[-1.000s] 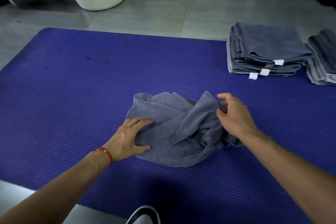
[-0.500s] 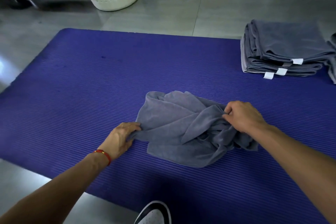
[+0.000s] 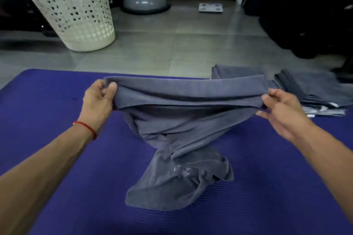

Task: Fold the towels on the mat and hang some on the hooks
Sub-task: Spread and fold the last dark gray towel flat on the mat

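Step in hand: opening out one grey towel (image 3: 183,120) prior to folding. Both hands are raised above the purple mat (image 3: 57,158). Left hand (image 3: 99,99) pinches the towel's upper edge at its left end, thumb on top, fingers curled under. Right hand (image 3: 280,108) pinches the same edge at the right end; some blur there, but cloth is clearly caught between thumb and fingers. The edge is stretched roughly level between the two hands.

Towel condition: upper part taut, lower part twisted and bunched, tail end trailing on the mat nr the wearer. Not yet flat; no fold made on this item.

Other items: two stacks of folded towels (image 3: 305,86) sit at the mat's far right corner, so task judged partly done. White laundry basket (image 3: 74,15) stands on the floor beyond the mat, contents not visible. No hooks in view.

Next move, in my judgement: shake or lift to clear the twist, lay the towel flat on the mat, then fold. Req. both corners kept pinched and level; risk is the bunched tail staying creased under the fold.
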